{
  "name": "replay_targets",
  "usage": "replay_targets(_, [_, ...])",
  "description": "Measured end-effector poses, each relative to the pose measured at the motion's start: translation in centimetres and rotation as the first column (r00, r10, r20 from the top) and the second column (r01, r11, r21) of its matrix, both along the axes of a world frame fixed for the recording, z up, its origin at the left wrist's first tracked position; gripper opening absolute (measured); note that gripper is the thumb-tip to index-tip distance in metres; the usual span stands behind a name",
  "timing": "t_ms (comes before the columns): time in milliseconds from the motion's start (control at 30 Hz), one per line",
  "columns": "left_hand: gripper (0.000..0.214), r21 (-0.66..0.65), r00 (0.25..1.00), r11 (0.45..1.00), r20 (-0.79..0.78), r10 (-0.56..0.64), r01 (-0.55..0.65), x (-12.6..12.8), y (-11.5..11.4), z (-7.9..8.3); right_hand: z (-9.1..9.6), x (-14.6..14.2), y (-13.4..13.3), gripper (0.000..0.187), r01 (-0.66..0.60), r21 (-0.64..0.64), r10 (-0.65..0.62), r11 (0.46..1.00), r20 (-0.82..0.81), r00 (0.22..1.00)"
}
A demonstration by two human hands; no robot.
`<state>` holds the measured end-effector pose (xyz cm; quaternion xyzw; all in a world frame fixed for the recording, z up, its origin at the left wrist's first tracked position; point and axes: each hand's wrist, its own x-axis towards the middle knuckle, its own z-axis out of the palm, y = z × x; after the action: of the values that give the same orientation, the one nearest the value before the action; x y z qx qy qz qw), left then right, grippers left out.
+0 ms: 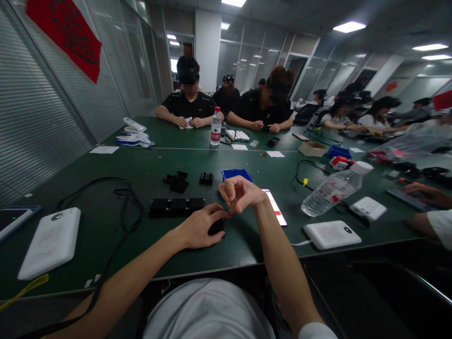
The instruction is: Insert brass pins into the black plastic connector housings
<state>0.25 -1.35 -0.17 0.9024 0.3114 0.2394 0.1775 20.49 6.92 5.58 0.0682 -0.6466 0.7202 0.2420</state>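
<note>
My left hand [202,225] lies low over the green table, its fingers closed round a small black block [217,227]. Just above that block, my right hand [243,192] points downward in a pinch. Between its fingertips is a small copper-coloured piece [232,206], reddish at its lower end, too small to make out fully. The piece is close to the black block; whether they touch I cannot tell. Left of my hands lies a row of black blocks [176,206]. Beyond it are loose black parts [176,181] and a single black block [206,178].
A blue tray [237,174] and a phone [274,207] lie beside my right hand. A tilted water bottle [332,190] and white power banks [332,234] are to the right. On the left are another power bank [51,242] and a black cable [122,226]. People sit opposite.
</note>
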Motion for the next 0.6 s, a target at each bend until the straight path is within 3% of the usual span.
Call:
replay_targets(167, [0.043, -0.003, 1.000, 1.000, -0.008, 0.007, -0.007, 0.0, 0.0, -0.1, 0.4, 0.7, 0.2, 0.017, -0.025, 0.063, 0.022, 0.998, 0.048, 0.999])
replay_targets(300, [0.044, 0.007, 1.000, 1.000, 0.012, -0.013, 0.013, -0.1, 0.0, -0.1, 0.5, 1.1, 0.1, 0.018, -0.062, 0.125, 0.053, 0.990, 0.073, 0.996])
replay_targets(600, [0.046, -0.012, 1.000, 1.000, -0.025, -0.018, 0.017, -0.1, 0.0, 0.1, 0.0, 1.1, -0.5, 0.020, -0.146, -0.030, 0.147, 0.989, 0.032, 0.989])
